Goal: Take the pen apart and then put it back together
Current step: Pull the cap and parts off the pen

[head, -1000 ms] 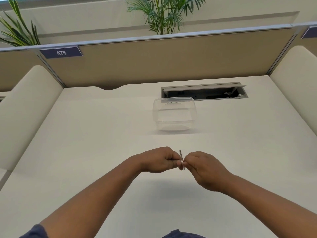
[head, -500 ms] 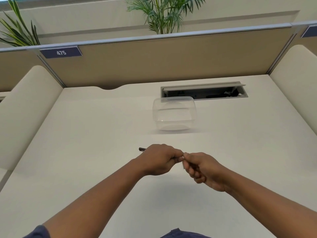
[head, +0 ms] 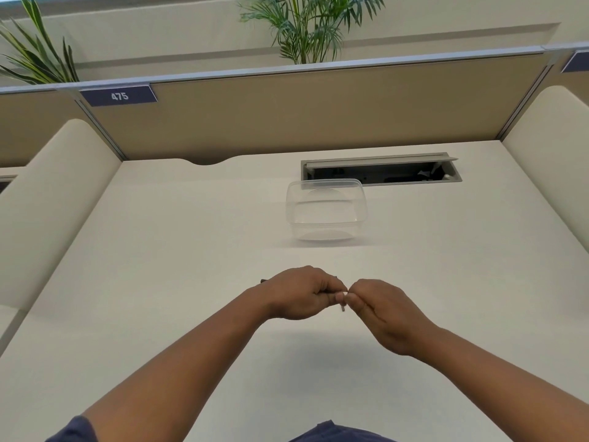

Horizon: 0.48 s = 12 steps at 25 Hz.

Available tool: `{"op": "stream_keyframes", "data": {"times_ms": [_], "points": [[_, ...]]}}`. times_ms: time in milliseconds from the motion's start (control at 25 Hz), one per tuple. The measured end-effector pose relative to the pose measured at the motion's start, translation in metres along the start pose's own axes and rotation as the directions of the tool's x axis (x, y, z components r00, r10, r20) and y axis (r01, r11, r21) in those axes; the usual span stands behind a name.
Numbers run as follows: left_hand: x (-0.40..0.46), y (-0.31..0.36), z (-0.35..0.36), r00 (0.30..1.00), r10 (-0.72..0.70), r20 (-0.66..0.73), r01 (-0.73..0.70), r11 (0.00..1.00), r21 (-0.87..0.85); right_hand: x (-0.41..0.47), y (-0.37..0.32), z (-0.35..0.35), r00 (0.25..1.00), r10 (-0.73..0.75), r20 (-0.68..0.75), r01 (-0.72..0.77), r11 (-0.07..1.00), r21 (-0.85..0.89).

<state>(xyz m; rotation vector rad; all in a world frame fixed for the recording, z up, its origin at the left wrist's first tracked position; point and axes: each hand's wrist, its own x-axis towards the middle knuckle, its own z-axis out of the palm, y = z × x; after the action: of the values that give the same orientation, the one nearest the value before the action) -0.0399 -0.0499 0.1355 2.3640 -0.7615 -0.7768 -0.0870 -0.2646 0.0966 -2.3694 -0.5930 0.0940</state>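
Dark pen [head: 263, 281] lies level, mostly hidden in closed fingers.

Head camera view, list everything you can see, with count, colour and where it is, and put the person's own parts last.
Slim dark pen: one, dark, gripped in both hands, mostly hidden; one end pokes out past the left hand, a small silvery bit shows between the fingertips.
Clear plastic container: one, transparent, upright on the desk beyond the hands.
Cream desk: one, cream.
Grey cable hatch: one, grey, open, at the desk's far edge.
Tan partition panel: one, tan, behind the desk.
Navy number tag: one, reads 475, upper left.
Green potted plants: two, beyond the partition.
Left hand: closed on the pen.
Right hand: pinching the pen's end.
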Motion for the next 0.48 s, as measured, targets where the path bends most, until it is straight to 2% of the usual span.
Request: {"op": "stream_keyframes", "data": {"times_ms": [40, 80, 120, 160, 200, 240, 360, 440, 480], "points": [[-0.001, 0.001, 0.001, 0.998, 0.024, -0.057, -0.019, 0.997, 0.077, 0.001, -0.007, 0.0, 0.985, 0.166, 0.052, -0.174, 0.944, 0.28], [-0.001, 0.001, 0.002, 0.992, 0.062, -0.108, -0.044, 0.986, 0.161, 0.002, -0.011, -0.001, 0.93, 0.32, 0.179, -0.365, 0.766, 0.529], [-0.001, 0.001, 0.005, 0.984, 0.103, -0.145, -0.067, 0.97, 0.232, 0.004, -0.013, -0.001, 0.848, 0.406, 0.342, -0.523, 0.533, 0.665], [-0.002, 0.001, 0.008, 0.977, 0.131, -0.166, -0.082, 0.958, 0.275, 0.005, -0.013, -0.001, 0.786, 0.424, 0.45, -0.603, 0.37, 0.707], [-0.003, 0.001, 0.01, 0.975, 0.14, -0.173, -0.086, 0.953, 0.289, 0.006, -0.012, -0.002, 0.763, 0.416, 0.494, -0.631, 0.316, 0.709], [-0.003, 0.001, 0.011, 0.978, 0.13, -0.165, -0.081, 0.958, 0.274, 0.005, -0.011, -0.002, 0.776, 0.398, 0.489, -0.621, 0.348, 0.702], [-0.002, -0.001, 0.008, 0.999, 0.014, -0.033, -0.011, 0.996, 0.089, -0.001, -0.011, 0.002, 0.923, 0.278, 0.266, -0.382, 0.742, 0.55], [-0.001, -0.001, 0.003, 0.996, -0.037, 0.076, 0.041, 0.997, -0.061, -0.005, -0.006, -0.001, 0.984, 0.126, 0.125, -0.157, 0.948, 0.276], [-0.002, -0.001, 0.002, 0.993, -0.04, 0.108, 0.052, 0.992, -0.118, -0.007, -0.002, -0.003, 0.995, 0.029, 0.093, -0.039, 0.993, 0.11]]}}
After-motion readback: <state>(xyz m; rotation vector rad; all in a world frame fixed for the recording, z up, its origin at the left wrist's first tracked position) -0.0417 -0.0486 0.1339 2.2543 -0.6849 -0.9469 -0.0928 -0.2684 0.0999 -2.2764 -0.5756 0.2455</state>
